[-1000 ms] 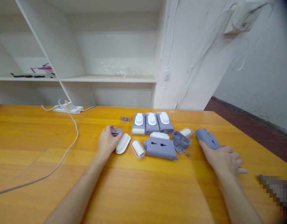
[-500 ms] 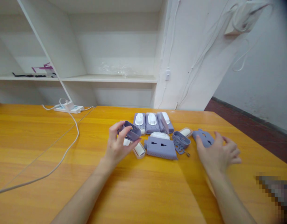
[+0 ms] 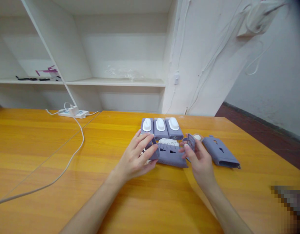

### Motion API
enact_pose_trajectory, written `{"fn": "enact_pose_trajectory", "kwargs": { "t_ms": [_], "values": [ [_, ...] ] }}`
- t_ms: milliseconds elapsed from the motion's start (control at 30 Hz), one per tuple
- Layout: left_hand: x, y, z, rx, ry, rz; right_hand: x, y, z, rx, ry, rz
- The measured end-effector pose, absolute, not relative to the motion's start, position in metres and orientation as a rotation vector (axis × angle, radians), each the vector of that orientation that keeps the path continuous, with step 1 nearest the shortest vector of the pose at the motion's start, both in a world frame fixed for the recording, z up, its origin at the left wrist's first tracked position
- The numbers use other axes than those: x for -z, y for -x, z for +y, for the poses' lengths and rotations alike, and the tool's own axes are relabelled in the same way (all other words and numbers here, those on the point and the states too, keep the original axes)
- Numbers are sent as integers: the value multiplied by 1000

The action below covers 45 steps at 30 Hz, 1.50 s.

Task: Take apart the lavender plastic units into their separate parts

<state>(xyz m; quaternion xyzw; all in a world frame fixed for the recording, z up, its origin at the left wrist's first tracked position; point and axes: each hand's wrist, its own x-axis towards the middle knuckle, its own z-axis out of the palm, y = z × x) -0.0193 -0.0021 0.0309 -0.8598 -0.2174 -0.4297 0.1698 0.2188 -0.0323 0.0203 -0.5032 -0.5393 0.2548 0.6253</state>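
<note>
from afar i view the orange wood-grain worktop [image 3: 54,169], bearing a flat, slotted grey-violet plastic casing [image 3: 220,151] at right and a matching casing [image 3: 171,159] at centre. the left hand [image 3: 137,157] pinches a hollow grey-violet plastic shell [image 3: 155,154] near the latter's left end; the right hand [image 3: 200,161] pinches a small grey-violet plastic piece [image 3: 191,142] near its right end.

White plastic power strip [image 3: 81,114] with block plug: on the tabletop [image 3: 42,146] (orange-brown, wood-grained), beyond and left of the left hand [image 3: 137,157]. Long off-white cable [image 3: 83,138] curves down left of same hand. White panelled shelving [image 3: 125,42] beyond it, bearing crumpled clear plastic film [image 3: 125,73]; farther left, a thin magenta angular object [image 3: 46,71]. White boxy wall fitting [image 3: 253,21], wires attached: above and right of right hand [image 3: 200,161].
</note>
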Motion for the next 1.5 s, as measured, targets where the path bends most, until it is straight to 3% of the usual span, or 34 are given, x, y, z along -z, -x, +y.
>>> {"fn": "enact_pose_trajectory", "kwargs": {
  "t_ms": [233,533,700,833,1000,1133,1267,1367,1500],
  "values": [
    [-39,14,-8,1122,2578,-515,-31,-216,-40,-1141,930,-1096],
    [-45,18,-8,1162,2589,-600,-40,-255,-24,-1007,869,-625],
    [-44,53,17,1239,2205,-1192,-35,-279,-21,-772,933,-615],
    [-34,68,33,752,1942,-1952,-29,-254,-24,-778,1054,-754],
    [-23,73,37,304,1975,-2211,-24,-232,-26,-796,1148,-887],
    [-26,66,34,525,1941,-2013,-23,-226,-29,-846,1163,-933],
    [-33,29,12,873,2092,-1370,-23,-212,-34,-977,1179,-1014],
    [-33,-6,-13,904,2250,-961,-24,-198,-41,-1197,1148,-1091],
    [-28,-27,-32,856,2344,-775,-27,-185,-53,-1360,1132,-1193]
  ]
}}
